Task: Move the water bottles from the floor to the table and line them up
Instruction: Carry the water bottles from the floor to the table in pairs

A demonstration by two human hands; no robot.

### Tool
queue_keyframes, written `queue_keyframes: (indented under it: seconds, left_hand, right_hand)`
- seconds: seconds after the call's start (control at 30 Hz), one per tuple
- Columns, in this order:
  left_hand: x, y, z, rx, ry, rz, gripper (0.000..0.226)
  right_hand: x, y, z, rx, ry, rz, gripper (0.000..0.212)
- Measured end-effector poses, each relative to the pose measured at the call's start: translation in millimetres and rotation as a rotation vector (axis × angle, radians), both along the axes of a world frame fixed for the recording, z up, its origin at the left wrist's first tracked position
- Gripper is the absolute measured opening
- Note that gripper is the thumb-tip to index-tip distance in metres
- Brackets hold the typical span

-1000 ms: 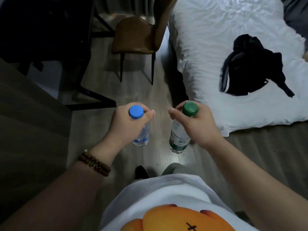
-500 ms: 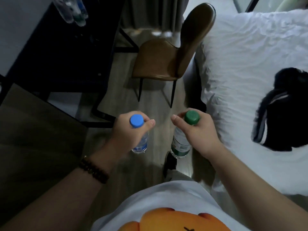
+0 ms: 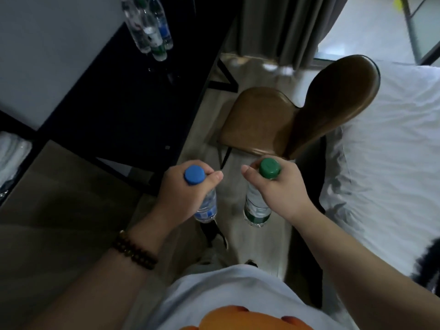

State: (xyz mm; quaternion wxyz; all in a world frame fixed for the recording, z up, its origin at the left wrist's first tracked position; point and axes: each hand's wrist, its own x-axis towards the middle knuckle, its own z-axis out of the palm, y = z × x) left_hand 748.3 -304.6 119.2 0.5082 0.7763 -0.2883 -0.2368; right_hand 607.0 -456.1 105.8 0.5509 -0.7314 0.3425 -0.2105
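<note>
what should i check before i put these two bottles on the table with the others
1. Grip of the left hand on the blue-capped bottle: ok, fingers curled round its neck.
2. Grip of the right hand on the green-capped bottle: ok, same hold.
3. Both caps on: ok.
4. Bare spot on the table near the bottles already there: ok, dark top shows in front of them.
5. Those bottles in a straight line: cannot tell, blurred.
6. Path past the chair: ok, it stands to the right, apart from the table.
</note>
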Motion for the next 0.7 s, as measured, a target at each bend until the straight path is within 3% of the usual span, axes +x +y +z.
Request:
queue_keyframes:
  seconds: [0.43, 0.7]
  left_hand:
    - [200.4, -90.6, -15.0, -0.014, 0.004, 0.026, 0.013]
    - [290.1, -98.4, -11.1, -0.056, -0.053, 0.138, 0.013]
  right_hand:
    - [197.6, -89.3, -3.6, -0.075, 0.017, 0.069, 0.032]
    - [308.0, -118.0, 3.2, -0.094, 0.045, 0.185, 0.027]
